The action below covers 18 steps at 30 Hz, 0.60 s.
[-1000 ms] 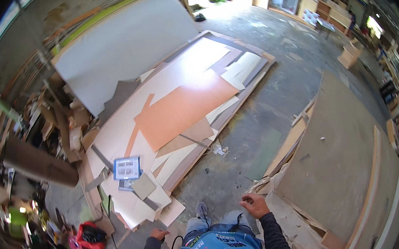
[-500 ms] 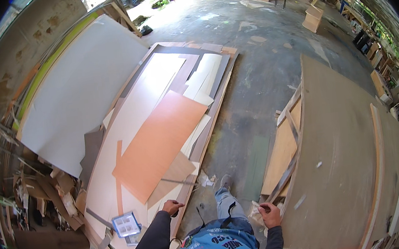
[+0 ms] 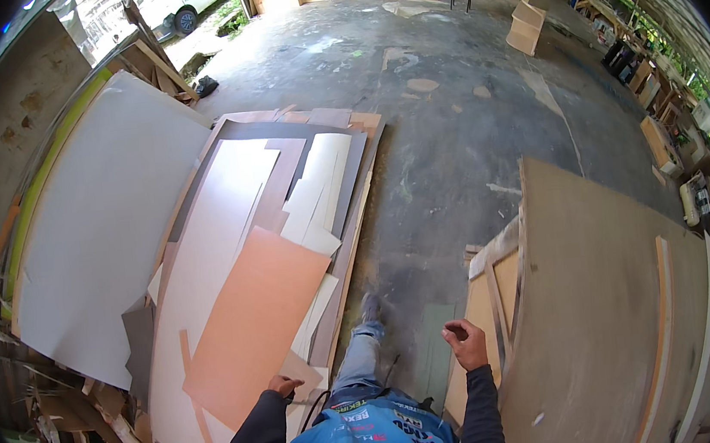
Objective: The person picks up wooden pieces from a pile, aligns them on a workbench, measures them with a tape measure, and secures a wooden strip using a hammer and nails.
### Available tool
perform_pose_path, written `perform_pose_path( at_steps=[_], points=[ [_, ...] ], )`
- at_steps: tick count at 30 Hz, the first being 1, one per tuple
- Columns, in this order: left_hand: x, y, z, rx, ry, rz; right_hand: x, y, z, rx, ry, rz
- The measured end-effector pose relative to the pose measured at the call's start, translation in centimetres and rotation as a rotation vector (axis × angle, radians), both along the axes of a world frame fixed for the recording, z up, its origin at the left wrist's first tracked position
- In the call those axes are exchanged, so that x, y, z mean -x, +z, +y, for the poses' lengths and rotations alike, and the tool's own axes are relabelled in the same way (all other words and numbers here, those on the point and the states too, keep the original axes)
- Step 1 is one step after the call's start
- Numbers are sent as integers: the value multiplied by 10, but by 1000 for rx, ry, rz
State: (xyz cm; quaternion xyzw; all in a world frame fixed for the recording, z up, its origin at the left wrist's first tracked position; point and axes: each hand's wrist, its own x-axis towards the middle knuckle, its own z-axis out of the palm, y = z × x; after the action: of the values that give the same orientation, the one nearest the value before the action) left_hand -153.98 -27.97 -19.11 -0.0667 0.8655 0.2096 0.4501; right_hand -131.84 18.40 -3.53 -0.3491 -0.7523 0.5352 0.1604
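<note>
Orange sheet (image 3: 258, 327) lies on pale sheets (image 3: 226, 187). Just right of it, the left hand (image 3: 284, 386) has bent fingers; farther right, the right hand (image 3: 468, 344) curls its fingers narrowly; I cannot tell if either grips anything. Careful footing, clear of its edge, seems wise.

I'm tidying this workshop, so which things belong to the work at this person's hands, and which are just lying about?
By the hands:
orange sheet, nearest the left hand
light wood panel, nearest the right hand

Apparently just lying about:
tan box
dark bundle
</note>
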Motion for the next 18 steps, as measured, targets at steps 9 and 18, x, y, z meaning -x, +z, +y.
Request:
perform_pose_path(
  at_steps=[9,18],
  points=[
    [188,-67,148,66,-44,-161,137,-101,208,132,-177,-143],
    [427,38,487,-230,-172,172,241,-126,373,288,-393,-230]
  ],
)
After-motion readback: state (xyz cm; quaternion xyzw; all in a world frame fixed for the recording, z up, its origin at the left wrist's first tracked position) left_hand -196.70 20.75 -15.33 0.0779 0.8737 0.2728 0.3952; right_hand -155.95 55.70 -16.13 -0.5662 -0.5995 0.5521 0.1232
